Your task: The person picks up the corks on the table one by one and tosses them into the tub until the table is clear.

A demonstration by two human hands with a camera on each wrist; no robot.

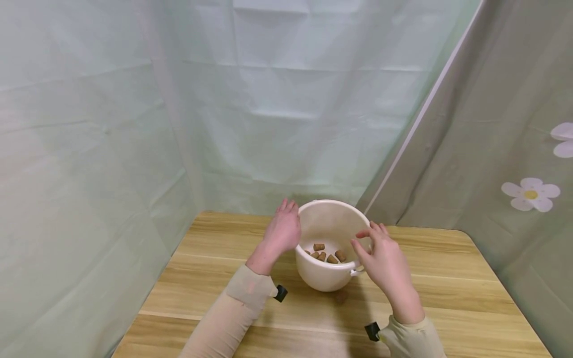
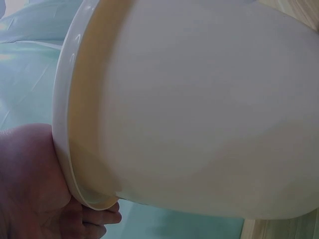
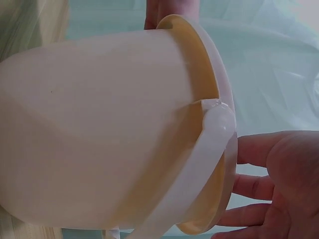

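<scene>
A white bucket (image 1: 313,276) stands on the wooden table, with several short brown cork-like cylinders (image 1: 340,256) on its floor. Its wide rim and outer wall (image 2: 199,109) fill much of the left wrist view. My left hand (image 1: 283,229) grips the rim's left side; fingertips curl past the edge, and the thumb is hidden. At the right side, my right hand (image 1: 388,256) has its thumb and fingers spread apart around the rim, the fingers fairly straight against it. Below, the white handle (image 3: 192,172) hangs down along the outer wall.
The wood-grain table (image 1: 452,293) extends to both sides of the bucket. Pale green curtains (image 1: 286,99) hang close behind and to the left. A grey curtain with white flowers (image 1: 530,195) hangs at the right.
</scene>
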